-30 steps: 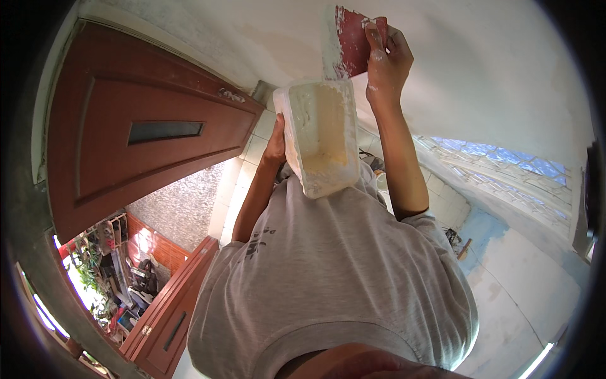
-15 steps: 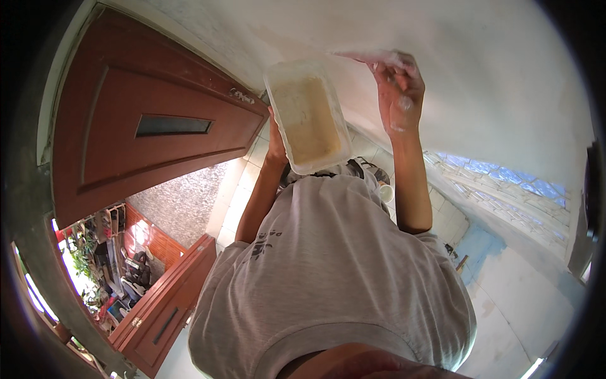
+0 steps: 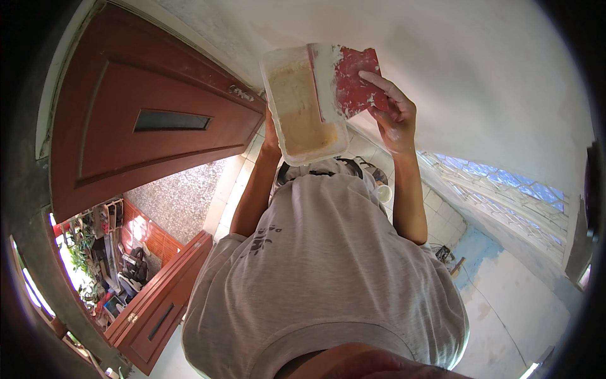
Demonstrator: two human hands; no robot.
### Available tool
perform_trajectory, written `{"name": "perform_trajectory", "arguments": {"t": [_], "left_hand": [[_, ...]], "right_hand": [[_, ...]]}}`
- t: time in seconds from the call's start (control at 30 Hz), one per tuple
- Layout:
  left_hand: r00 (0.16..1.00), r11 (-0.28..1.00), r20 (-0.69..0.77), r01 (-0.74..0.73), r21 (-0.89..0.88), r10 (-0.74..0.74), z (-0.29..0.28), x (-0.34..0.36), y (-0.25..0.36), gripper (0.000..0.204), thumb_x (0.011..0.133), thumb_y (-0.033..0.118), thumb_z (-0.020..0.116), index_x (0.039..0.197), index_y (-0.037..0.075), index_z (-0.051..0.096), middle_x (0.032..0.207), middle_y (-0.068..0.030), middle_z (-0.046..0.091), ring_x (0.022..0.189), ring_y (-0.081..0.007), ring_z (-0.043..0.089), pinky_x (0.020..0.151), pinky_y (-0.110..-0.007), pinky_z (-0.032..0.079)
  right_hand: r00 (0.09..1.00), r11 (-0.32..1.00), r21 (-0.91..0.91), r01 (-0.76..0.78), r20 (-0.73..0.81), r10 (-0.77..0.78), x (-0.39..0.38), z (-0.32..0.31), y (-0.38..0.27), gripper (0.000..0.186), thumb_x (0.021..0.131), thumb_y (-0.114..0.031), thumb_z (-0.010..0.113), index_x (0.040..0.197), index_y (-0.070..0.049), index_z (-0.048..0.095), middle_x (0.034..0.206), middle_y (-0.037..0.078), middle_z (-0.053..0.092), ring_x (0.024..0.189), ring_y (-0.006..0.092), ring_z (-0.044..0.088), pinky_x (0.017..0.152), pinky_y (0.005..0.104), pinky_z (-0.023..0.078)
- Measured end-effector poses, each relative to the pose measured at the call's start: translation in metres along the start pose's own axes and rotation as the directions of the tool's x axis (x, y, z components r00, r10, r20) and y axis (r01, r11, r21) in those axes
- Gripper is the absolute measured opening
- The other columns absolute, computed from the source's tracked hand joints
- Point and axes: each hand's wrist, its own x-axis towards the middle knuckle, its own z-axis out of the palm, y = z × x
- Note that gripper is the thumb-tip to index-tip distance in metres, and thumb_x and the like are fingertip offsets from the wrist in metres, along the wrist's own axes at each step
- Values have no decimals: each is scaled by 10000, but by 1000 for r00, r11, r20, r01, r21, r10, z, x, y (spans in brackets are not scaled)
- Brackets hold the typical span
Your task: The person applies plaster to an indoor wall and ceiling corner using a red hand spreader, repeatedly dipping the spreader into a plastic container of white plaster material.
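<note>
My left hand [image 3: 271, 129] grips the near-left side of a translucent plastic tub [image 3: 288, 107], mostly hidden behind it. The tub is tilted so its inside faces me, with a smeared beige residue in it. My right hand [image 3: 392, 112] holds a flat red scraper [image 3: 355, 81] between thumb and fingers. The scraper's pale blade, crusted with white paste, lies across the right part of the tub and its rim. White smears show on my right fingers and palm.
A brown wooden door [image 3: 101, 145] stands at left, another door panel [image 3: 151, 328] below it, beside cluttered items and plants. A white wall [image 3: 486, 82] rises ahead and right, with a grilled window [image 3: 499, 183]. A white bucket [image 3: 384, 193] sits on the tiled floor [image 3: 435, 215].
The tub has moved up and slightly left. The scraper, upright at the upper right a second ago and turned edge-on half a second ago, now lies flat over the tub's right side.
</note>
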Motion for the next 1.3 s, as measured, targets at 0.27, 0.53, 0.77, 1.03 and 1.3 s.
{"name": "perform_trajectory", "arguments": {"t": [0.27,0.53,0.77,1.03,1.3], "left_hand": [[996,992,43,78,-102,-74,19,-7,5,704,1049,611,314,1530,102,386,1435,-126,546,1260,-293,580,1055,-454,496],[995,997,-68,76,-34,-78,24,-7,5,690,1050,611,312,1529,122,393,1448,-113,535,1264,-284,577,1058,-465,495],[998,996,-1,65,-68,-66,15,-8,5,683,1053,603,314,1530,120,392,1436,-111,543,1262,-278,578,1057,-456,498],[978,994,-175,113,8,-110,22,-15,8,680,1059,595,314,1493,87,444,1396,-105,569,1232,-250,590,1039,-427,507],[987,986,-75,149,68,-144,0,-16,5,659,1057,571,361,1483,76,458,1374,-104,586,1209,-237,601,1029,-405,508]], "right_hand": [[995,994,90,-58,-72,64,-2,-9,-3,426,943,-20,650,1342,101,564,1341,206,604,1162,197,611,973,354,519],[998,937,349,34,45,-53,-5,7,-23,533,924,-60,692,1394,99,496,1465,206,507,1329,257,533,1045,357,539],[972,990,-78,120,-196,-133,-7,7,-12,423,939,-123,703,1302,66,595,1261,180,646,1166,237,636,834,324,622],[910,997,70,33,-414,-1,0,-1,-15,228,1028,-252,626,926,-50,647,844,-26,564,849,69,533,815,264,415],[953,961,116,-250,-147,265,37,-15,-26,259,1053,-250,571,1089,-9,657,966,-8,638,855,61,560,758,226,467]]}}
